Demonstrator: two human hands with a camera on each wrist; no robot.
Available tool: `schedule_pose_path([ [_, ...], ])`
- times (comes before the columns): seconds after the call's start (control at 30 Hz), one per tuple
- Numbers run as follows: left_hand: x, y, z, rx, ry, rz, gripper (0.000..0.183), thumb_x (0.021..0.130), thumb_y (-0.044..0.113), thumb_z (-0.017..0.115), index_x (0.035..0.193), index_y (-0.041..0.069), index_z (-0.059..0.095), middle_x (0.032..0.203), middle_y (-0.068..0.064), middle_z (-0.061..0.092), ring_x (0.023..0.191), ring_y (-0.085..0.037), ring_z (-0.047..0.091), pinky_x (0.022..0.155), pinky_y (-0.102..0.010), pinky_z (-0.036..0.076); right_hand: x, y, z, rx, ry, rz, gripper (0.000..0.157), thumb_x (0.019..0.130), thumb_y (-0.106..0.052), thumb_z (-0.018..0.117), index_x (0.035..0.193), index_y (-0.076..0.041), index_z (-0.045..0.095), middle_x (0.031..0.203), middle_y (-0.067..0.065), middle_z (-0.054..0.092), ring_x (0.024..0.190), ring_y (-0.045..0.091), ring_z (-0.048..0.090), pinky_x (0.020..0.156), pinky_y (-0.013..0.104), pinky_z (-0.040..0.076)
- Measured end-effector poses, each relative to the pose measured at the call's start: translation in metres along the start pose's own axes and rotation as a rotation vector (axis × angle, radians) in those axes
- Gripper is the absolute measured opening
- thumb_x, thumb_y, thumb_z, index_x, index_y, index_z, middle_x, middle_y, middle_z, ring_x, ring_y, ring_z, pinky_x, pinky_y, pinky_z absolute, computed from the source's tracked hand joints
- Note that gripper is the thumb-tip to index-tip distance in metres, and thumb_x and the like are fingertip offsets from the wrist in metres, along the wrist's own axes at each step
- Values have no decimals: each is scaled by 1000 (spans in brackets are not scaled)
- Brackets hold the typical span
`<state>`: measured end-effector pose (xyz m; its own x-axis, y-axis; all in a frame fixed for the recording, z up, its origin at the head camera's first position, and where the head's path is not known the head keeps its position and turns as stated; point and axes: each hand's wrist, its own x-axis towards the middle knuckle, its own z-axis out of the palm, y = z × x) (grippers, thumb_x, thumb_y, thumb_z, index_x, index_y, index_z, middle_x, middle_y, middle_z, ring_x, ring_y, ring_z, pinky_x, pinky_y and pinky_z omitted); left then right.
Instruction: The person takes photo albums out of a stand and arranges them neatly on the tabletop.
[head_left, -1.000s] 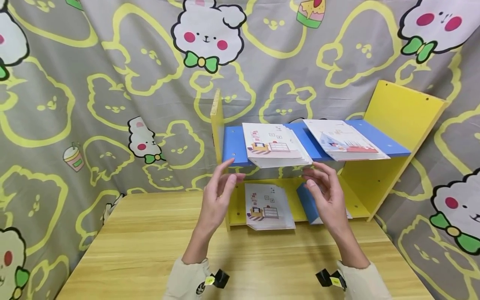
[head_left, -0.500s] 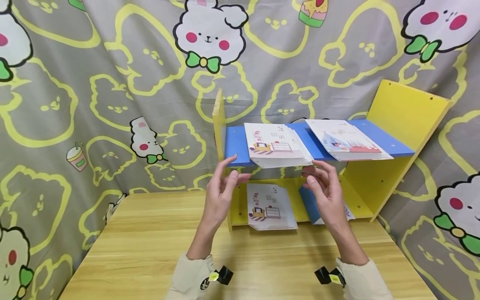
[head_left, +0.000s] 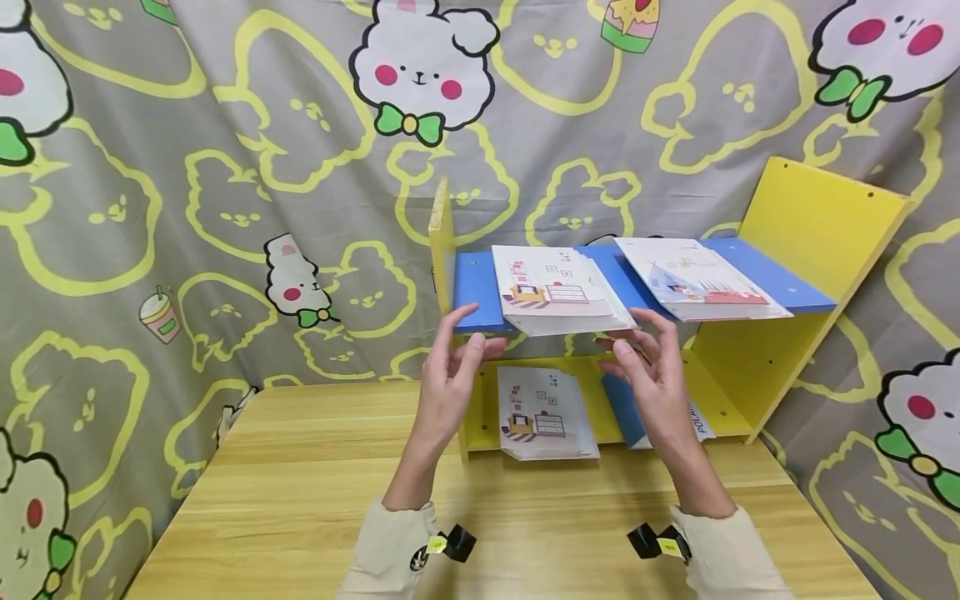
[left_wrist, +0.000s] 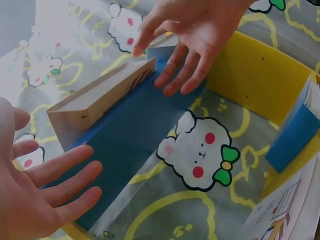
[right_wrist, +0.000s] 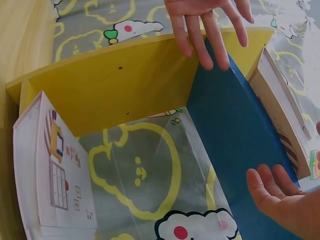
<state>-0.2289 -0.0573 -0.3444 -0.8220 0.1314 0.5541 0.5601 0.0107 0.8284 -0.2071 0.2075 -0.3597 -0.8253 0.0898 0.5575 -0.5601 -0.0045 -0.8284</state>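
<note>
A stack of white sheets or a thick book point(head_left: 558, 287) with a furniture drawing on its cover lies on the blue shelf point(head_left: 474, 283), its front end jutting past the shelf edge. To its left is my left hand point(head_left: 448, 379), fingers apart and relaxed, near the shelf's front edge. My right hand point(head_left: 660, 379) is at the right front corner, its index finger close to the cover; whether it touches cannot be told in the head view. Both wrist views show the fingers loosely extended around the book's point(left_wrist: 102, 95) ends, gripping nothing.
A second book point(head_left: 697, 279) with a tent picture lies farther right on the blue shelf. Below, the yellow bottom board point(head_left: 592, 408) bears another furniture-picture book point(head_left: 543, 417) and a blue book point(head_left: 624, 408). Yellow side panels point(head_left: 817, 225) flank the shelf on a wooden table point(head_left: 300, 483).
Both hands have shifted slightly toward the book, the right fingers coming closer to its front corner. The view has drifted a little; the books stay in place on the shelf.
</note>
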Motion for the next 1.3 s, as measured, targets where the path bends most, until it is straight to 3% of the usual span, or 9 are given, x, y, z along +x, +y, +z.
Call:
schedule_pose_path([
  [0.17, 3, 2, 2, -54, -24, -26, 49, 110, 29, 49, 156, 15, 37, 118, -23, 71, 106, -36, 71, 100, -46, 55, 2, -1, 2, 33, 3, 20, 52, 108, -13, 52, 155, -11, 30, 136, 18, 54, 117, 28, 65, 90, 33, 60],
  [0.43, 7, 3, 5, -46, -60, -60, 51, 110, 34, 49, 157, 20, 37, 118, -20, 73, 106, -25, 72, 101, -45, 55, 5, -3, 4, 37, 12, 39, 50, 108, -16, 52, 154, -14, 32, 129, 13, 65, 108, 20, 71, 86, 36, 61],
  [0.67, 12, 3, 8, -116, -93, -42, 55, 110, 31, 49, 161, 22, 30, 113, -26, 72, 96, -35, 74, 94, -51, 57, 8, -3, 5, 31, -2, 42, 48, 108, -18, 52, 153, -13, 35, 126, 10, 68, 108, 25, 71, 85, 38, 62],
  [0.87, 17, 4, 10, -154, -121, -79, 55, 111, 34, 47, 162, 26, 28, 109, -26, 73, 97, -41, 73, 94, -56, 56, 11, -4, 6, 36, -11, 50, 49, 108, -20, 53, 153, -10, 35, 120, 12, 71, 105, 31, 72, 84, 41, 62],
  [1.13, 23, 7, 16, -193, -150, -112, 55, 111, 38, 45, 162, 30, 25, 105, -27, 73, 94, -43, 73, 88, -53, 60, 17, -9, 9, 90, -39, 74, 49, 109, -25, 52, 151, -10, 33, 114, 21, 73, 101, 33, 74, 83, 45, 62],
  [1.3, 26, 10, 18, -226, -167, -137, 56, 111, 42, 42, 162, 33, 23, 106, -27, 73, 95, -46, 72, 87, -62, 57, 21, -12, 11, 149, -73, 81, 49, 110, -26, 50, 151, -9, 31, 113, 17, 74, 100, 35, 73, 83, 47, 62],
])
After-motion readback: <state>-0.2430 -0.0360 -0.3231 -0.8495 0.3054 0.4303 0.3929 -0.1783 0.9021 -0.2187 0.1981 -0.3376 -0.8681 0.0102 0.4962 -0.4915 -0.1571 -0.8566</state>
